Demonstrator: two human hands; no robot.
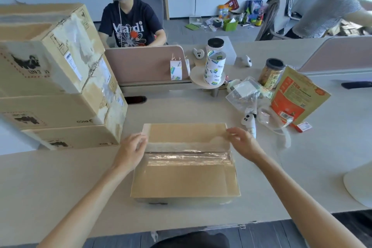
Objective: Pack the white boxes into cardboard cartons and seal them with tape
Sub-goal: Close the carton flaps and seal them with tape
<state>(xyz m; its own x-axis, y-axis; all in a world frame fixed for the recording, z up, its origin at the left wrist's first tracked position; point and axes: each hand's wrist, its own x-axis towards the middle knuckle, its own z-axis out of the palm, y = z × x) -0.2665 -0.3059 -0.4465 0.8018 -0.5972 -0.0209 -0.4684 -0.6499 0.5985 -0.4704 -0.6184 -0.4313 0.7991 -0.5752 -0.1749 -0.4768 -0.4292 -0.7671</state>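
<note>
on the carton, the far flap ran left to right; left hand and right hand each pinched one end.

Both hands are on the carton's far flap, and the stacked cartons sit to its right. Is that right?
No. The head view shows the stacked cartons to the left of the carton, not its right. The left hand and right hand are both on its far flap.

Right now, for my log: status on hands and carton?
Left hand, right hand gripping far flap ends. Carton on table, tape strip across top. White controller alongside.
</note>
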